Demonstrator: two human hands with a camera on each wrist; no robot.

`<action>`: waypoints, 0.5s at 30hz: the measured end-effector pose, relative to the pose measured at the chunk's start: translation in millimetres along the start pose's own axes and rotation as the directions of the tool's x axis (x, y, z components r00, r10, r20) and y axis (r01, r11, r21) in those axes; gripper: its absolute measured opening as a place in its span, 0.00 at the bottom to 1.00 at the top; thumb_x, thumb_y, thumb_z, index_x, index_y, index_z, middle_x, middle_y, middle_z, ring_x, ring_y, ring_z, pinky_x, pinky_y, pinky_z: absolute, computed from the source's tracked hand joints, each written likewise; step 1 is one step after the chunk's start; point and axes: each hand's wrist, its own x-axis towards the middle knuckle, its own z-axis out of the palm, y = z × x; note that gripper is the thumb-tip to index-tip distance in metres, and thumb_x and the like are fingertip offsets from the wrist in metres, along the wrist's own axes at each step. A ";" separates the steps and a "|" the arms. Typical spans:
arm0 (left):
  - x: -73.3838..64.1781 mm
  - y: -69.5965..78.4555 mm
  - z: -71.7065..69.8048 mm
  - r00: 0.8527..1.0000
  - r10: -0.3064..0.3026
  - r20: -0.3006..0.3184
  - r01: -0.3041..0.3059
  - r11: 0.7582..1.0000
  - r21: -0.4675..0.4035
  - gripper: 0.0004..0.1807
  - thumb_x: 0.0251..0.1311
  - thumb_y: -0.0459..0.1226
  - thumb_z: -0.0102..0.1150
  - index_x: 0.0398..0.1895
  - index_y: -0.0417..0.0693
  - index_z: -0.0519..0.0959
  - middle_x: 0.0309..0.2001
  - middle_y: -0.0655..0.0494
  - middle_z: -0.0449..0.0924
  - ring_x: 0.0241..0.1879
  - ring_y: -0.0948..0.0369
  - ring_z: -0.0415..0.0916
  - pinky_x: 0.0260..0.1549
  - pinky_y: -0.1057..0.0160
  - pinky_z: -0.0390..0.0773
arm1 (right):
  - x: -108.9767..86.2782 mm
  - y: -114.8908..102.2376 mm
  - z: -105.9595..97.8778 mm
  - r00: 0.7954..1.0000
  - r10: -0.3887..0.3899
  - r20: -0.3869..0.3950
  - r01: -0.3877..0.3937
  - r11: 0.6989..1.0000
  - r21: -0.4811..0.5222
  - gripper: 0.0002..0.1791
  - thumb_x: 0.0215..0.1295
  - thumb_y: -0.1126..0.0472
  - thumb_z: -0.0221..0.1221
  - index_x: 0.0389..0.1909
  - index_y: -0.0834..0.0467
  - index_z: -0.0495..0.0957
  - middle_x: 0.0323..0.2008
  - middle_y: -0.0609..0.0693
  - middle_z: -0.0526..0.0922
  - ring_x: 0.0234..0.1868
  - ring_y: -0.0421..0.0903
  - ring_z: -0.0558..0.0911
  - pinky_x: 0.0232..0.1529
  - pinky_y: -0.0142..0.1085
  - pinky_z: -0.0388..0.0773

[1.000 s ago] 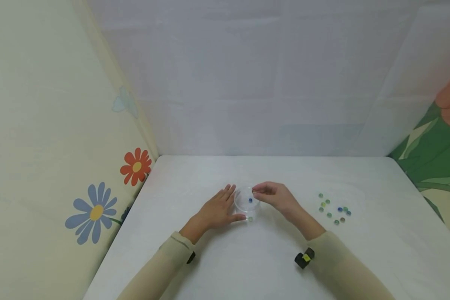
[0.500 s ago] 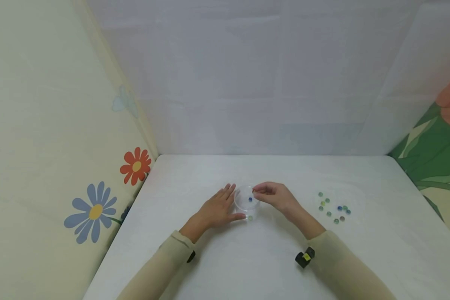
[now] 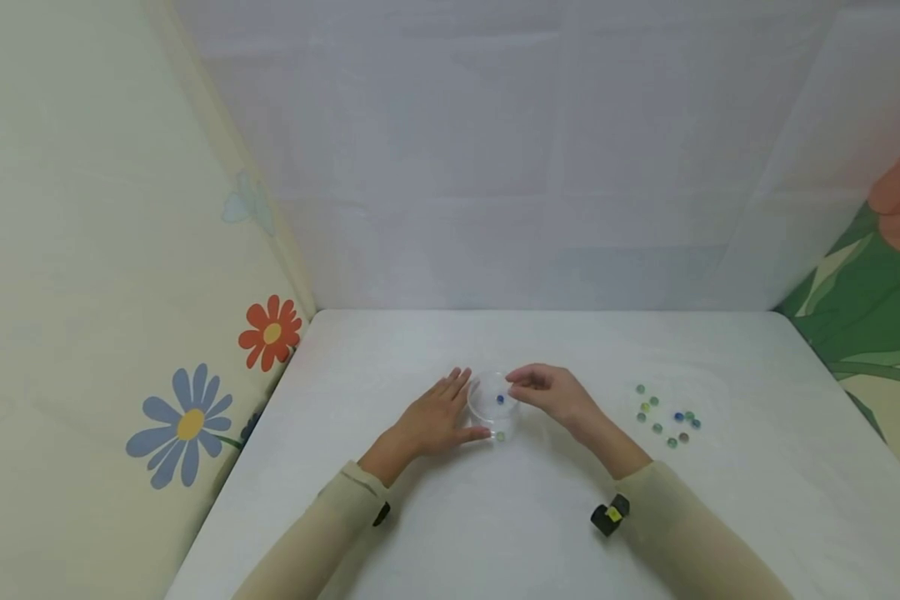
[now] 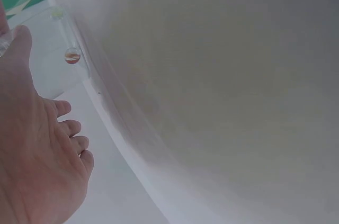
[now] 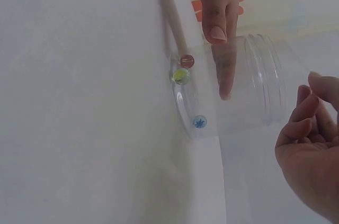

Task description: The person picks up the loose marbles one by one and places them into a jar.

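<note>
A clear jar point(image 5: 238, 97) with a threaded mouth stands between my two hands. At its base lie a red marble point(image 5: 187, 61), a yellow-green marble point(image 5: 181, 76) and a blue marble point(image 5: 199, 122). My left hand point(image 3: 437, 421) rests against the jar's left side, fingers extended and thumb toward the front. The left wrist view shows the red marble through the jar wall, near the base. My right hand point(image 3: 551, 394) is at the right of the jar's mouth, its fingers bent and the thumb and forefinger slightly apart. Nothing shows between those fingertips.
Several green, yellow, blue and brown marbles point(image 3: 657, 428) lie scattered to the right of my right forearm. White cloth covers the table point(image 3: 495, 533). A white back wall point(image 3: 450, 167) and flower-patterned side panels point(image 3: 217, 392) surround it.
The small reddish-brown marble pinched in my right fingertips has been let go, and a red marble now shows at the jar's base. Both hands have stayed in place.
</note>
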 end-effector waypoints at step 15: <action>2.2 -1.0 1.9 1.000 0.014 -0.012 -0.014 1.000 -0.005 0.57 0.64 0.73 0.44 0.82 0.43 0.48 0.82 0.50 0.44 0.81 0.54 0.39 0.79 0.56 0.46 | -6.2 0.8 -19.7 1.000 0.018 -0.016 -0.019 0.999 -0.034 0.20 0.67 0.51 0.66 0.57 0.53 0.81 0.53 0.50 0.85 0.57 0.51 0.82 0.61 0.50 0.79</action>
